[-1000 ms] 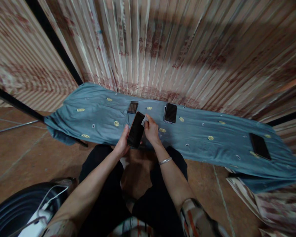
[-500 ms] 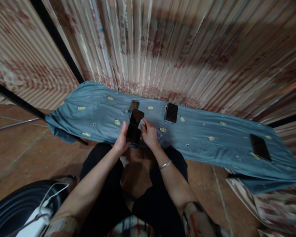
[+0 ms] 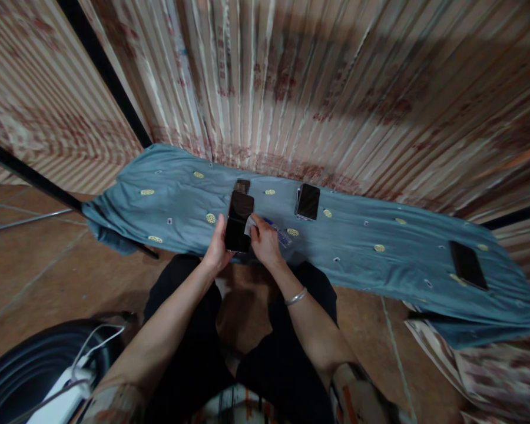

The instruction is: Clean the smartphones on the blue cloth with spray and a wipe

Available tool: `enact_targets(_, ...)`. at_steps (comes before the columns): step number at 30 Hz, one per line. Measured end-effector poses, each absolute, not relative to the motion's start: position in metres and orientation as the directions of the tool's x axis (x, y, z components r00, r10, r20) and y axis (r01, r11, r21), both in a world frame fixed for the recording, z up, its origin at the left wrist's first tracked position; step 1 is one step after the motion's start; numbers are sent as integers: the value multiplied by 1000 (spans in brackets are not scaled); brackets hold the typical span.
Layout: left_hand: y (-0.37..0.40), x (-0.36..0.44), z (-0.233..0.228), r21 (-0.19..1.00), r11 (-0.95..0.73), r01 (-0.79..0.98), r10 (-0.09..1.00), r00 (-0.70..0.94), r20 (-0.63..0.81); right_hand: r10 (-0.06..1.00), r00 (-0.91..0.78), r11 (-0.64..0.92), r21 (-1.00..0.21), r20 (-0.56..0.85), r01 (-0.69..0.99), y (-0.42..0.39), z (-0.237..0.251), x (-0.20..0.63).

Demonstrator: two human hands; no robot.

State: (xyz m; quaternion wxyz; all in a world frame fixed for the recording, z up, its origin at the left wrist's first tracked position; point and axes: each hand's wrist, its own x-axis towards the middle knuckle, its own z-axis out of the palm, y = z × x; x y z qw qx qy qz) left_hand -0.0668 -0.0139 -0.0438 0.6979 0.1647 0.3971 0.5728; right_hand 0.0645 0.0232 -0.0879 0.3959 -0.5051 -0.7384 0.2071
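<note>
My left hand (image 3: 216,254) is closed around the lower left side of a black flip phone (image 3: 238,232), held above the cloth-covered bench. A crease crosses the phone's dark screen near its middle, and it lies nearly flat. At the phone's right edge my right hand (image 3: 266,242) pinches a small whitish piece (image 3: 249,225), perhaps cloth or paper, which overlaps the screen. Just beyond my right hand lies a small clear plastic packet (image 3: 284,237) with blue on it. A pixelated dark item (image 3: 242,186) shows behind the phone's top end.
A small stack of phones (image 3: 308,202) rests right of my hands, and one dark phone (image 3: 468,265) lies at the bench's right end. Blue patterned cloth (image 3: 357,253) covers the bench. Striped curtains (image 3: 269,88) hang behind. A white power strip (image 3: 59,394) lies lower left.
The flip phone has turned more upright and its two halves now look more in line. My right hand with the whitish piece has shifted slightly left, onto the screen's edge.
</note>
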Motion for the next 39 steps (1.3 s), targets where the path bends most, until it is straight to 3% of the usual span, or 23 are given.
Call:
enact_targets(9, -12, -72, -49, 667, 307, -679, 930, 65, -362, 917, -183, 391, -714, 353, 581, 19, -86, 65)
enact_targets(39, -4, -76, -40, 680, 154, -717, 907, -170, -385, 863, -331, 505, -637, 381, 582, -5, -85, 58)
